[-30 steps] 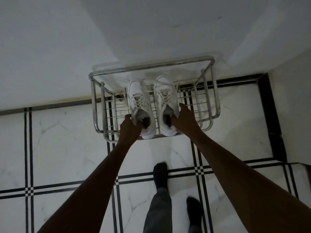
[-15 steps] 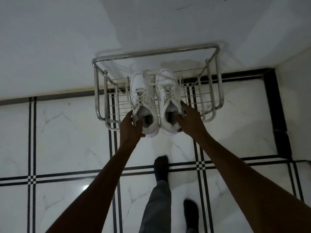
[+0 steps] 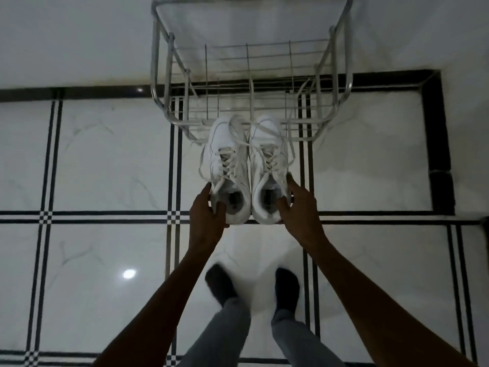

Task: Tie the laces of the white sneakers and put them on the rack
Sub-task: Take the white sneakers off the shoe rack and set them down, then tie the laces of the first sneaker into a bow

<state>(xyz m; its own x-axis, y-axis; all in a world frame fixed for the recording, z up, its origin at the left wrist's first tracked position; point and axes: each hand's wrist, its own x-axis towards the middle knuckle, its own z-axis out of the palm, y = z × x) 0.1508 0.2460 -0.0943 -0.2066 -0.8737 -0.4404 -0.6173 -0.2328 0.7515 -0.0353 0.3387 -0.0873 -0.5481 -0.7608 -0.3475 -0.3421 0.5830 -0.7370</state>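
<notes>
Two white sneakers are held side by side, toes pointing at the rack. My left hand [image 3: 209, 210] grips the heel of the left sneaker [image 3: 227, 154]. My right hand [image 3: 296, 205] grips the heel of the right sneaker [image 3: 267, 152]. Their laces hang loose; some strands trail across the front of the metal wire rack [image 3: 251, 64], which stands against the white wall. The sneakers' toes overlap the rack's front bar, while the rest of each shoe is over the floor in front of it.
The floor is glossy white tile with black line borders [image 3: 105, 217]. My feet in dark socks [image 3: 219, 284] and grey trousers stand just behind the sneakers. A black skirting strip [image 3: 439, 128] frames a corner on the right.
Both hands have pulled the sneakers back off the rack shelf toward me and lower. The laces now trail loosely from the rack. My view has tilted down.
</notes>
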